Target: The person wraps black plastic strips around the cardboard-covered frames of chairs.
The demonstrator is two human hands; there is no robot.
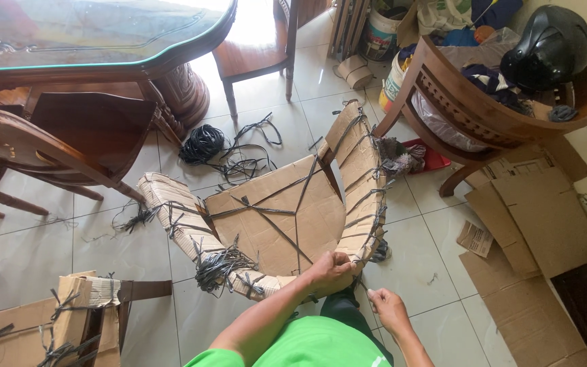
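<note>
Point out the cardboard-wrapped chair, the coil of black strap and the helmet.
cardboard-wrapped chair (273, 217): head view, on the seat panel.
coil of black strap (202, 144): head view, on the coil's middle.
helmet (545, 47): head view, on its shell.

Before you stands a chair wrapped in brown cardboard (273, 217), bound with dark straps. A second cardboard-wrapped piece (79, 306) sits at lower left. Flat brown cardboard sheets (545, 217) lie on the floor at right, a small printed paper slip (475, 238) beside them.
</note>
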